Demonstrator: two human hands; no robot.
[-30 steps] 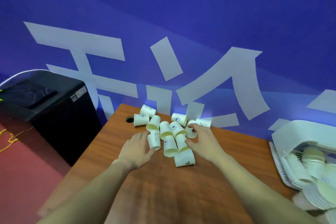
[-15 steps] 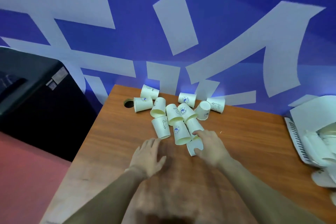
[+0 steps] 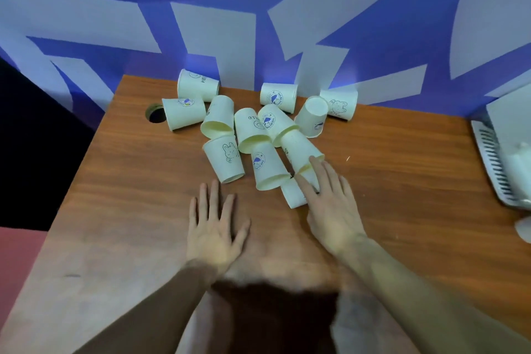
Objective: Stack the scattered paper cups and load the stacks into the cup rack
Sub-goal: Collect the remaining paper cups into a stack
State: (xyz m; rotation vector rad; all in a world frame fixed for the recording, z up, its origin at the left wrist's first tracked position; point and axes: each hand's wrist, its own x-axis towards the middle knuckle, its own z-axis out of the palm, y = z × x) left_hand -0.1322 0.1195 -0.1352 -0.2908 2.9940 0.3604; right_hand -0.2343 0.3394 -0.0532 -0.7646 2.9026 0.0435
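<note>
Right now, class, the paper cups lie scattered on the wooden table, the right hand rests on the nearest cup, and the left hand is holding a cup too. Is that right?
Not quite. The head view shows the left hand empty, fingers spread flat on the wooden table, holding no cup. The rest stands: the paper cups lie scattered and the right hand rests on the nearest cup.

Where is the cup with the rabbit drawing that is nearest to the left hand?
In the head view, the rabbit cup lies on its side at the pile's near-left edge, just beyond the left hand and left of a blue-logo cup.

A wooden table (with a cable hole) carries scattered paper cups lying on their sides.
</note>
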